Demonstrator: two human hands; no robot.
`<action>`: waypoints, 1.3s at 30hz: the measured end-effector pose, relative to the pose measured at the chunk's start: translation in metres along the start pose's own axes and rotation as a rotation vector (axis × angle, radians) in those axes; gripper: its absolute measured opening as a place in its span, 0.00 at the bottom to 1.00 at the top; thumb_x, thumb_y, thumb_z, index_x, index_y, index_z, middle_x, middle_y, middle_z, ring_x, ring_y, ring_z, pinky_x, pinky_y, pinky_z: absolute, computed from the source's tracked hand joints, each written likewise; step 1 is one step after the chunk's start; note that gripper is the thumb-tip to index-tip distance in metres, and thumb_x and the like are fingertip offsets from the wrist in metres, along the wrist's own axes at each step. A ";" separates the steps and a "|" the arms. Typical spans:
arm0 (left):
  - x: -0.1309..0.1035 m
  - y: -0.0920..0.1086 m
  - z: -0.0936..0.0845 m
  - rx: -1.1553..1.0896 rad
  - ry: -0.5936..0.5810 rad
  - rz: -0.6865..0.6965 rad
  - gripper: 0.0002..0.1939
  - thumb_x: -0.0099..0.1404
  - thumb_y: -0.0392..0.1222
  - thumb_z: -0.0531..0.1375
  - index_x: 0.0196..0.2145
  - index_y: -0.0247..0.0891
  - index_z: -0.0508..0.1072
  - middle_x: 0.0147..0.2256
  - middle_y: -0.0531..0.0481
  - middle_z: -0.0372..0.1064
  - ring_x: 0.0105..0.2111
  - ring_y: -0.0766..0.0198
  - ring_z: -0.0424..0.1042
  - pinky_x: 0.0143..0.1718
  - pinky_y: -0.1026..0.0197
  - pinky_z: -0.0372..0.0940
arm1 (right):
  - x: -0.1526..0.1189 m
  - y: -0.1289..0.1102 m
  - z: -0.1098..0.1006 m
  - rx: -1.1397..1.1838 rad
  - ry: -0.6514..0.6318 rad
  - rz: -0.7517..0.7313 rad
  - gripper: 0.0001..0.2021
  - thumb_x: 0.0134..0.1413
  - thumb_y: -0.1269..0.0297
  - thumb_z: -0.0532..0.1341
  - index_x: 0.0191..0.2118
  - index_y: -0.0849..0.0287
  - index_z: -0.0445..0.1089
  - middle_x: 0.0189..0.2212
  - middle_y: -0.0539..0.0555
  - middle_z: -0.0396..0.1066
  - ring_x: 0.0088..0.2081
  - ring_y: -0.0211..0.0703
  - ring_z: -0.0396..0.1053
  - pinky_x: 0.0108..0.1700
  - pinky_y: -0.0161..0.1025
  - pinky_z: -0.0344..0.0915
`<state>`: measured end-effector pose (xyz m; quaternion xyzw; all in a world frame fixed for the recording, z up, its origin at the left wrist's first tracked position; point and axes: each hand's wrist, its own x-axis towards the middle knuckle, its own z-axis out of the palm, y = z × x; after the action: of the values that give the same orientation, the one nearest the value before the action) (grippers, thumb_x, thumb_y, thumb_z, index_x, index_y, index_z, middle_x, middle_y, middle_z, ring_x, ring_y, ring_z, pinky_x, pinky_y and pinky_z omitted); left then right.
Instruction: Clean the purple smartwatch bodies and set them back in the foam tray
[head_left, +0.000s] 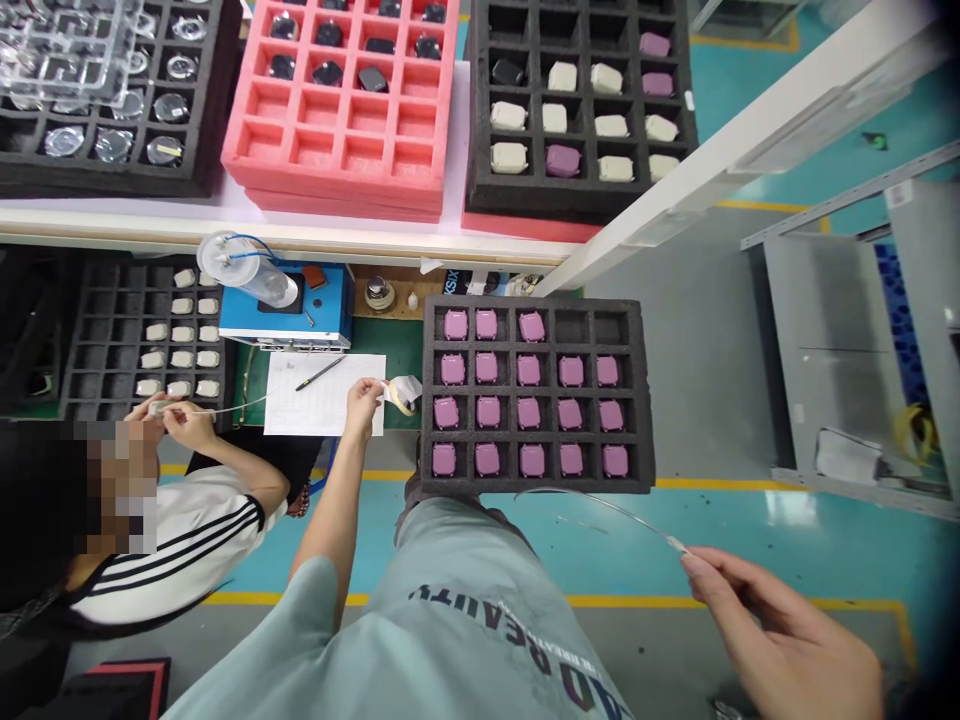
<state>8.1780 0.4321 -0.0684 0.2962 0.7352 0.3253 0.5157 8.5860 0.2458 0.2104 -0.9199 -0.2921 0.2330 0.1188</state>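
My left hand (pixel 364 405) is closed, its fingertips pinching the near edge of what looks like a small roll of tape (pixel 405 395), whitish with a yellow ring. That roll is just left of a dark foam tray (pixel 536 484) full of purple square watch-like cases (pixel 529 412). Out to the right, over the floor, my right hand (pixel 780 630) pinches the end of a thin whitish cable or tube (pixel 607 503) between thumb and fingers. From there the cable curves left to the tray's front edge, where its other end is hard to make out.
A co-worker's hands (pixel 176 415) hold a small pale piece at left. Paper with a pen (pixel 320 373) lies before a blue machine (pixel 330 320). Foam trays, one pink (pixel 337 185), line the shelf above. A white post (pixel 720 160) slants at right, near a grey cabinet (pixel 817 320).
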 end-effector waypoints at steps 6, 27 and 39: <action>-0.003 0.009 -0.003 -0.289 0.045 -0.030 0.19 0.74 0.48 0.63 0.57 0.36 0.73 0.53 0.42 0.73 0.47 0.56 0.77 0.47 0.49 0.76 | 0.001 -0.007 0.000 0.013 -0.009 -0.008 0.28 0.37 0.34 0.66 0.36 0.52 0.82 0.39 0.54 0.84 0.39 0.55 0.78 0.37 0.44 0.69; -0.009 -0.018 0.012 -0.381 0.204 -0.143 0.20 0.74 0.48 0.63 0.58 0.36 0.72 0.55 0.41 0.72 0.49 0.54 0.76 0.49 0.47 0.76 | -0.010 0.002 0.003 0.059 -0.011 -0.009 0.28 0.39 0.34 0.67 0.37 0.52 0.82 0.41 0.55 0.84 0.41 0.57 0.77 0.38 0.46 0.68; -0.008 -0.016 -0.001 -0.176 0.144 -0.025 0.35 0.78 0.65 0.41 0.59 0.35 0.70 0.50 0.36 0.78 0.50 0.53 0.80 0.46 0.55 0.75 | -0.015 0.009 0.006 0.061 0.006 -0.061 0.27 0.41 0.35 0.68 0.37 0.53 0.82 0.38 0.55 0.83 0.37 0.54 0.76 0.36 0.44 0.67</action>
<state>8.1778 0.4162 -0.0760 0.2165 0.7426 0.4027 0.4894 8.5765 0.2298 0.2069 -0.9072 -0.3127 0.2352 0.1547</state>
